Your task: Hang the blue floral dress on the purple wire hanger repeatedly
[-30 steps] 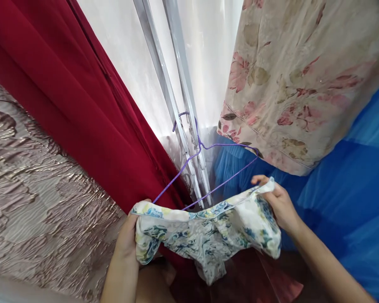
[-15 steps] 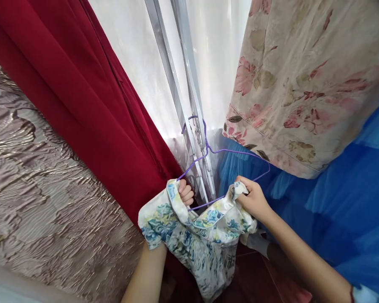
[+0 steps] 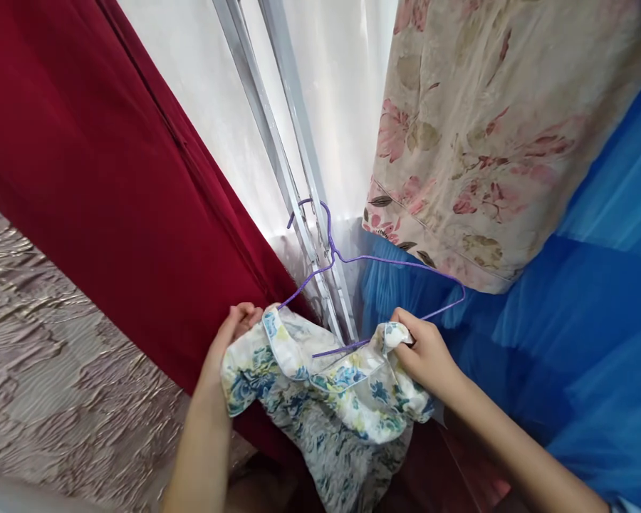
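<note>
A white dress or top with blue, green and yellow flowers hangs between my hands; its lower end runs out of view. One arm of a purple wire hanger goes into its left shoulder, while the other arm sticks out bare on the right. My left hand is outside the left sleeve, fingers curled at the shoulder, partly hidden by the cloth. Bunched collar and shoulder cloth is pinched in my right hand, below the bare end of the hanger.
Grey metal poles slant down behind the hanger, before a white curtain. Red cloth hangs at left beside a textured wall. Pink-flowered cloth and blue tulle hang at right.
My left hand has come out of the neck opening and moved left, to the outside of the sleeve. The right hand keeps its hold on the cloth.
</note>
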`<state>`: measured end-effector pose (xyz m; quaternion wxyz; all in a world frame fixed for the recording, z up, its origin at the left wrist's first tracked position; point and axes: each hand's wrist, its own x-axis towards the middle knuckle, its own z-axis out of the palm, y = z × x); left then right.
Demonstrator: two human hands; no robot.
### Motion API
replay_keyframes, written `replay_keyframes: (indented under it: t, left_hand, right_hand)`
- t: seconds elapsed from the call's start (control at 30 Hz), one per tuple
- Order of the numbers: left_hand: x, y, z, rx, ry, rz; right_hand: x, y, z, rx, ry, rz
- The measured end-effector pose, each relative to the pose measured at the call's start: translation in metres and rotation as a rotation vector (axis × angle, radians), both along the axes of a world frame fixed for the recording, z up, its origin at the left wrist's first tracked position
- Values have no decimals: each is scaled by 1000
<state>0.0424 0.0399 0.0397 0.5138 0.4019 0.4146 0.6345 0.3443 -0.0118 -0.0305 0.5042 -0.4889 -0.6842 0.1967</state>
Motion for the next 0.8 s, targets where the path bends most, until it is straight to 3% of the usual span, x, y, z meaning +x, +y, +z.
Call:
replay_keyframes:
  t: [0.07, 0.13, 0.23, 0.37, 0.47, 0.53, 0.63, 0.73, 0.8]
  left_hand:
    - [-18, -10, 16, -17, 156, -110]
    - [-25, -23, 32, 17, 430, -137]
    - [-5, -39, 45, 240, 816, -24]
    - [37, -39, 41, 482, 1112, 135]
    - [51, -28, 30, 609, 1118, 274]
    - [52, -20, 22, 678, 1085, 393]
    - [50, -13, 13, 728, 1042, 485]
    - [49, -10, 8, 739, 1031, 469]
    - [49, -8, 7, 754, 1044, 463]
  right_hand:
    - [0, -1, 1, -18, -9, -4]
    - [-3, -2, 1, -31, -11, -13]
    - [-13, -6, -1, -37, -8, -6]
    - [-26, -15, -3, -43, -12, 26]
    - [-24, -19, -1, 39, 20, 48]
    - [-13, -20, 2, 171, 80, -6]
    - [16, -18, 7, 406, 152, -282]
    - [48, -15, 14, 521, 141, -568]
    - [65, -14, 20, 517, 125, -578]
